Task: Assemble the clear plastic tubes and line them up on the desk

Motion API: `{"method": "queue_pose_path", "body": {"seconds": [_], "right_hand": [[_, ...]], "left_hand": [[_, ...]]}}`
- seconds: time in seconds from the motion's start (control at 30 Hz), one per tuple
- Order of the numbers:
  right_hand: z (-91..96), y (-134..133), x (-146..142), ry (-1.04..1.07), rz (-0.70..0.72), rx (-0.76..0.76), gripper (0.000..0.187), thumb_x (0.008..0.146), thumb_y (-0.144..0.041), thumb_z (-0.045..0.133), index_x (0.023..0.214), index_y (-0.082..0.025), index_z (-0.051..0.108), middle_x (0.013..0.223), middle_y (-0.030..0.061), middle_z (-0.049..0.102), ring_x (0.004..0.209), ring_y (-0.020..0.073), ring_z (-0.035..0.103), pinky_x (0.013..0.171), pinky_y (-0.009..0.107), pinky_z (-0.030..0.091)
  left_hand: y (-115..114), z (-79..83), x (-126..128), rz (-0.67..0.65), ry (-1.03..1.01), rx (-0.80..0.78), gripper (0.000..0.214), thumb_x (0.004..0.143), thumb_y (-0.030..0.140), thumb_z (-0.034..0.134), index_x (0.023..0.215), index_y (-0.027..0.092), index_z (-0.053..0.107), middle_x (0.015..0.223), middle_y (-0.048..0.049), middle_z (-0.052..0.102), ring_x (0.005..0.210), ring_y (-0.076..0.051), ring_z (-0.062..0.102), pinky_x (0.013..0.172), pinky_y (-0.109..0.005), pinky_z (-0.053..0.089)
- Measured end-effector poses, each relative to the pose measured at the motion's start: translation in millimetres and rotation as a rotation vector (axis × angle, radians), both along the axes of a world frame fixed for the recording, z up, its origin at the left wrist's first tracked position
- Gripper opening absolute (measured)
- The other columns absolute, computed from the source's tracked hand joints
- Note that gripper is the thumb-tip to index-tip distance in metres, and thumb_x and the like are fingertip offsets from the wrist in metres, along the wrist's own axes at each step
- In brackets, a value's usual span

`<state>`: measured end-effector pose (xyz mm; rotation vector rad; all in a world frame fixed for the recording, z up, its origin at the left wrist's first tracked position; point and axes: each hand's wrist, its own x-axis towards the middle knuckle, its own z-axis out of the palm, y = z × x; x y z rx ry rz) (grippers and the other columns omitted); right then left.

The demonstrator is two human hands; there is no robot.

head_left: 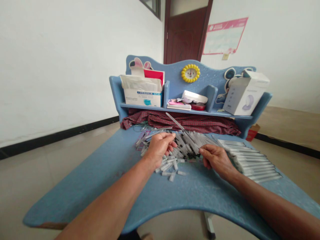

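Note:
A heap of thin grey pen-like tubes [186, 141] and short grey caps [170, 166] lies in the middle of the blue desk [105, 173]. My left hand [160, 148] rests on the heap's left side, fingers curled around a long grey tube [176, 122] that sticks up and back. On the right, my right hand [216, 158] has its fingers bent and pinched together at the heap's edge; whatever it holds is hidden. A neat row of finished tubes [250, 158] lies just right of that hand.
The desk's back shelf [175, 109] holds a mask box [143, 95], papers, a red tin and a white carton [243, 95]. A checked red cloth [180, 120] lies beneath it. A yellow clock [190, 73] hangs on the backboard. A dark door stands behind.

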<state>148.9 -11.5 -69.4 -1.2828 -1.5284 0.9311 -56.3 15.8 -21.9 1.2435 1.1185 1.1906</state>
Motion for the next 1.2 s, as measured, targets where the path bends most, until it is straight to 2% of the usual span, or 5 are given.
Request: {"method": "queue_pose_path", "body": {"seconds": [0.23,0.5,0.73,0.87,1.2], "right_hand": [[6.6,-26.6,2.1,-0.020,0.104,-0.009,0.028,0.082,-0.044,0.052,0.069,-0.019,0.057,0.039,-0.0048,0.050,0.035,0.0092,0.041,0.038,0.021,0.032],[21.1,-45.7,5.2,-0.194,0.157,0.099,0.031,0.085,-0.042,0.050,0.068,-0.017,0.057,0.045,-0.0040,0.048,0.043,0.0079,0.044,0.045,0.020,0.035],[58.1,-35.6,-12.0,-0.335,0.129,0.340,0.029,0.084,-0.035,0.052,0.063,-0.016,0.058,0.045,-0.0036,0.049,0.043,0.0073,0.044,0.045,0.020,0.034],[73.4,-20.3,-28.9,-0.285,0.144,0.408,0.032,0.081,-0.037,0.057,0.058,-0.015,0.055,0.047,-0.0034,0.048,0.044,0.0064,0.042,0.043,0.019,0.030],[83.7,8.1,-50.1,0.022,0.389,0.141,0.044,0.074,-0.055,0.060,0.056,-0.016,0.050,0.038,-0.0029,0.051,0.032,0.0067,0.042,0.035,0.018,0.028]], "left_hand": [[7.8,4.3,-9.4,-0.098,-0.378,-0.176,0.021,0.077,0.032,0.062,0.081,0.012,0.058,0.058,-0.0027,0.059,0.041,-0.005,0.046,0.033,-0.011,0.026],[2.7,1.8,-3.2,-0.207,-0.480,-0.226,0.014,0.076,0.015,0.061,0.064,0.010,0.055,0.049,0.0010,0.053,0.034,-0.002,0.041,0.032,-0.011,0.025],[-12.6,7.0,5.0,-0.342,-0.550,-0.280,0.014,0.079,0.015,0.058,0.067,0.010,0.059,0.050,-0.0015,0.057,0.035,-0.004,0.044,0.033,-0.013,0.028],[-15.5,12.9,3.4,-0.369,-0.640,-0.275,0.014,0.081,0.016,0.056,0.070,0.010,0.061,0.050,-0.0016,0.057,0.035,-0.005,0.044,0.033,-0.013,0.030],[-17.0,22.7,-3.5,-0.371,-0.835,-0.249,0.022,0.085,0.017,0.051,0.067,0.009,0.061,0.051,-0.0020,0.058,0.038,-0.005,0.046,0.034,-0.013,0.033]]}}
